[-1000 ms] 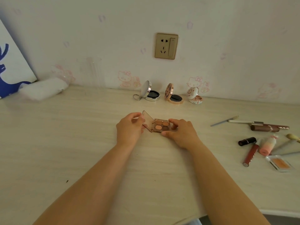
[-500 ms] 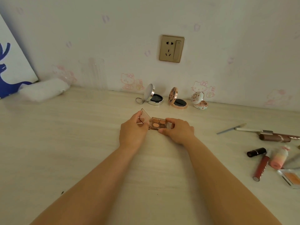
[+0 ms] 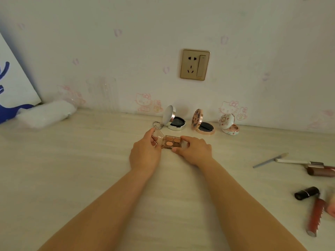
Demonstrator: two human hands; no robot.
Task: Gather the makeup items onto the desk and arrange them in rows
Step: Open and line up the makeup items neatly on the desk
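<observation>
A small eyeshadow palette [image 3: 171,142] with brown and peach pans lies open on the pale desk [image 3: 72,169], its clear lid tilted up to the left. My left hand [image 3: 146,153] holds the lid. My right hand [image 3: 194,150] pinches the palette's right end. Just behind, along the wall, stand three open compacts: a silver one [image 3: 174,118], a rose-gold one [image 3: 202,123] and a small white floral one [image 3: 229,124].
At the right lie a thin pencil [image 3: 270,159], a white-handled brush [image 3: 297,162], a brown tube [image 3: 320,172], a black lipstick [image 3: 306,192] and a red lip gloss [image 3: 314,216]. A white bundle [image 3: 47,113] and a blue-and-white board [image 3: 12,87] sit far left. A wall socket [image 3: 195,64] is above.
Both hands have carried the open palette away from me toward the row of compacts. The view has shifted, so the items at the right sit nearer the frame edge.
</observation>
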